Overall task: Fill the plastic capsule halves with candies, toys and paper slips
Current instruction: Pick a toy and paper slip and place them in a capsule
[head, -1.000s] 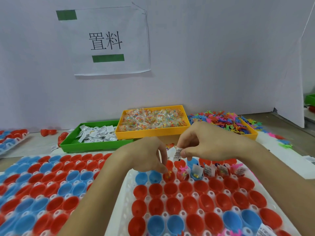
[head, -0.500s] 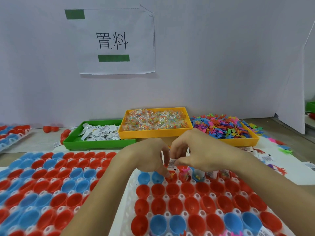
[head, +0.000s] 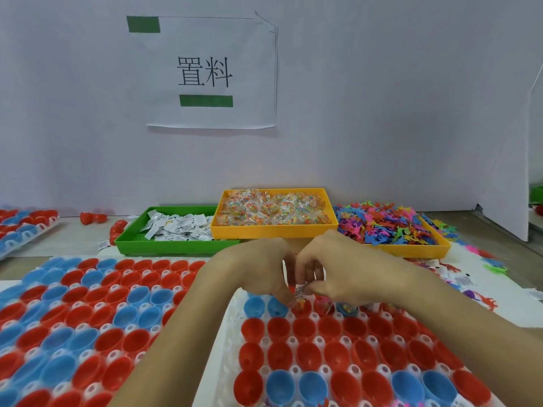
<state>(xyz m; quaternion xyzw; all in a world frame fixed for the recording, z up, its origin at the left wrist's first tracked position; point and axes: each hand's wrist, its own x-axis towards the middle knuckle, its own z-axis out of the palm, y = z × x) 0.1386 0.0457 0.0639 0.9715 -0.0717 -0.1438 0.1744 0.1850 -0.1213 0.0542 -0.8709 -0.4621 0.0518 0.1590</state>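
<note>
Looked like a small packing workstation: white partition boards walled it in, a printed sign was taped up, and right below the sign sat sorting trays of sachets, slips and toys.

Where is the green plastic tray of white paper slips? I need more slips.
In the head view, the green plastic tray sits left of centre at the back, touching the yellow candy tray, beyond the left hand.

The table carries capsule racks, a green tray and yellow trays.

Red and blue capsule halves
</note>
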